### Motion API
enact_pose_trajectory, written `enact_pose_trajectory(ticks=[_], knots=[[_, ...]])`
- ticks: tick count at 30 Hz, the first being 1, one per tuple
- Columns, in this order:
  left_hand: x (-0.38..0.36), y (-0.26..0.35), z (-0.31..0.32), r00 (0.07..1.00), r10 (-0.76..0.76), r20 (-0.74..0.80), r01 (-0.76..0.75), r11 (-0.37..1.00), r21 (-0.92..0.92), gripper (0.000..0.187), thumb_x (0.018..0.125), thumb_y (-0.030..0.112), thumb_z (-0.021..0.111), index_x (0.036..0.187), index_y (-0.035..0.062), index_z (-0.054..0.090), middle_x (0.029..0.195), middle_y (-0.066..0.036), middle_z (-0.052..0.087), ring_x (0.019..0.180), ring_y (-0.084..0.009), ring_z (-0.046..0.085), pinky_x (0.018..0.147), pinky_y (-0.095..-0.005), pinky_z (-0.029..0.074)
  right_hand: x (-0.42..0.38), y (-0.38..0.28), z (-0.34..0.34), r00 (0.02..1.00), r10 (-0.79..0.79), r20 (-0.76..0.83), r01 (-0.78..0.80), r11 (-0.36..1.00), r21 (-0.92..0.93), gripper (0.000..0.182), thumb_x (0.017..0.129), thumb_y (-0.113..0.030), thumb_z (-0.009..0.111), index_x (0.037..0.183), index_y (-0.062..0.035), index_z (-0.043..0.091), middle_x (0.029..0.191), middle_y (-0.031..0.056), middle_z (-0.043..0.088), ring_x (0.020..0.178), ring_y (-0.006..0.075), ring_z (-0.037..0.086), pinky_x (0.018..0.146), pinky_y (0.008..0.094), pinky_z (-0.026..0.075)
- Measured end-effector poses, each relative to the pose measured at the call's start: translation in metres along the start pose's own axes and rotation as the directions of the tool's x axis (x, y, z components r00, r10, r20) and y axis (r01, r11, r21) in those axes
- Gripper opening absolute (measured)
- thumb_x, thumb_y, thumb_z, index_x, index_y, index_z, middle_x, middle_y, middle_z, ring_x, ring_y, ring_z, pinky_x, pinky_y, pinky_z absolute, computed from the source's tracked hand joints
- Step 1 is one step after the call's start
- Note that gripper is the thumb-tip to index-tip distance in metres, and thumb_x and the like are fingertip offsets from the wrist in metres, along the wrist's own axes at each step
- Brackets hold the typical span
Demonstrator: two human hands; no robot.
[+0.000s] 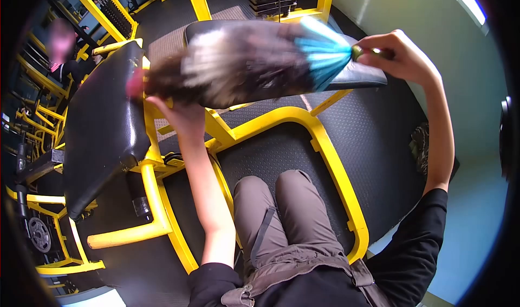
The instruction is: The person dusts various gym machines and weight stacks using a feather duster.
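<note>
My right hand [394,55] is closed around the handle of a feather duster [254,60], at the upper right. The duster lies almost level, with blue feathers by the handle and grey, white and brown ones further along, blurred by motion. It passes over a long black padded bench [352,79]. My left hand [181,115] is beneath the duster's far end, beside the yellow frame and an upright black pad [103,128]. The feathers hide most of its fingers, so its grip cannot be made out. A blurred reddish patch [135,83] shows near it.
A yellow tubular frame [338,182] curves around my legs on a black textured floor [384,139]. A yellow bar [127,235] sticks out at lower left. A weight stack [272,1] stands behind, a pale wall [471,90] at right. Another person [67,66] is at far left among machines.
</note>
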State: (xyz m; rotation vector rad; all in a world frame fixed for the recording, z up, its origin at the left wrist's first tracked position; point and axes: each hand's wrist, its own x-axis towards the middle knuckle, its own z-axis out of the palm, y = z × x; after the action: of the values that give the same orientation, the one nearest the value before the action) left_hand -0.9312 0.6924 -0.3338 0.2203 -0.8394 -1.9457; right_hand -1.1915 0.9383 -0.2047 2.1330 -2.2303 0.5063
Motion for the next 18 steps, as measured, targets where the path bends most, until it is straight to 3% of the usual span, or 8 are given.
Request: enact_pose_trajectory(ticks=[2,8,9,11,12,14,17,18], knots=[[0.008,0.0,-0.017,1.0,0.011,0.004,-0.011,1.0,-0.001,0.094,0.073,0.078,0.02,0.137,0.0089,0.02,0.141,-0.012,0.024,0.13,-0.0277,0.022,0.107,-0.0454,0.013,-0.008,0.007,0.011,0.996,-0.056,0.071,0.053,0.998,0.045,0.028,0.083,-0.027,0.061,0.1,-0.0051,0.064,0.068,0.0071,0.061,0.042,0.0107,0.042,0.042,0.0207,0.036],[0.006,0.008,-0.021,0.996,-0.058,0.072,0.059,0.998,-0.002,0.097,0.072,0.078,0.018,0.137,0.0054,0.022,0.143,-0.012,0.019,0.132,-0.0266,0.017,0.108,-0.0432,0.009,-0.074,0.048,-0.026,0.923,0.335,0.187,-0.364,0.919,0.153,0.033,0.079,-0.034,0.063,0.082,-0.0015,0.062,0.055,-0.0031,0.043,0.044,0.003,0.032,0.041,0.0222,0.023],[0.008,0.008,-0.019,0.992,-0.086,0.092,0.088,0.996,-0.016,0.096,0.074,0.077,0.018,0.137,0.0055,0.021,0.144,-0.011,0.017,0.133,-0.025,0.013,0.108,-0.0415,0.006,-0.085,0.053,-0.038,0.867,0.432,0.248,-0.478,0.861,0.172,0.031,0.078,-0.034,0.065,0.084,-0.0033,0.066,0.057,-0.0026,0.05,0.044,0.0035,0.036,0.041,0.0216,0.025],[0.01,-0.004,-0.024,0.968,0.008,0.251,-0.116,0.9,0.42,0.079,0.083,0.065,0.026,0.136,0.0061,0.026,0.143,-0.011,0.018,0.134,-0.0226,0.011,0.108,-0.0384,0.006,-0.111,0.054,-0.051,0.86,0.468,0.203,-0.503,0.842,0.194,0.03,0.076,-0.033,0.067,0.08,-0.0034,0.066,0.055,-0.0028,0.05,0.043,0.0036,0.037,0.04,0.0221,0.025],[0.01,-0.009,-0.022,0.967,0.005,0.254,-0.115,0.902,0.416,0.079,0.083,0.065,0.026,0.136,0.0061,0.026,0.143,-0.011,0.018,0.134,-0.0226,0.011,0.108,-0.0384,0.006,-0.111,0.042,-0.057,0.858,0.472,0.201,-0.507,0.84,0.192,0.03,0.076,-0.033,0.067,0.08,-0.0034,0.066,0.055,-0.0028,0.05,0.043,0.0036,0.037,0.04,0.0221,0.025],[0.011,-0.019,-0.019,0.91,0.218,0.352,-0.413,0.418,0.809,0.049,0.088,0.036,0.047,0.127,0.0073,0.04,0.139,-0.014,0.026,0.132,-0.0247,0.016,0.107,-0.0365,0.01,-0.1,0.017,-0.063,0.9,0.312,0.303,-0.349,0.934,0.076,0.028,0.075,-0.032,0.068,0.079,-0.0035,0.066,0.055,-0.0014,0.051,0.043,0.0052,0.039,0.04,0.0233,0.026],[0.008,-0.017,-0.015,0.947,0.154,0.282,-0.318,0.578,0.752,0.044,0.087,0.029,0.047,0.126,0.0099,0.041,0.14,-0.012,0.022,0.131,-0.0219,0.016,0.105,-0.0341,0.016,-0.057,-0.001,-0.049,0.921,0.163,0.353,-0.187,0.982,0.034,0.029,0.071,-0.029,0.069,0.084,-0.0029,0.066,0.057,0.0036,0.056,0.041,0.011,0.045,0.04,0.0252,0.033],[0.011,-0.015,-0.019,0.935,0.133,0.327,-0.346,0.533,0.772,0.044,0.087,0.029,0.049,0.126,0.0096,0.041,0.141,-0.012,0.02,0.131,-0.021,0.015,0.104,-0.0342,0.017,-0.051,0.008,-0.035,0.966,0.091,0.241,-0.098,0.995,0.019,0.028,0.072,-0.028,0.069,0.085,-0.0035,0.066,0.059,0.0049,0.058,0.045,0.0123,0.049,0.044,0.0261,0.037]])
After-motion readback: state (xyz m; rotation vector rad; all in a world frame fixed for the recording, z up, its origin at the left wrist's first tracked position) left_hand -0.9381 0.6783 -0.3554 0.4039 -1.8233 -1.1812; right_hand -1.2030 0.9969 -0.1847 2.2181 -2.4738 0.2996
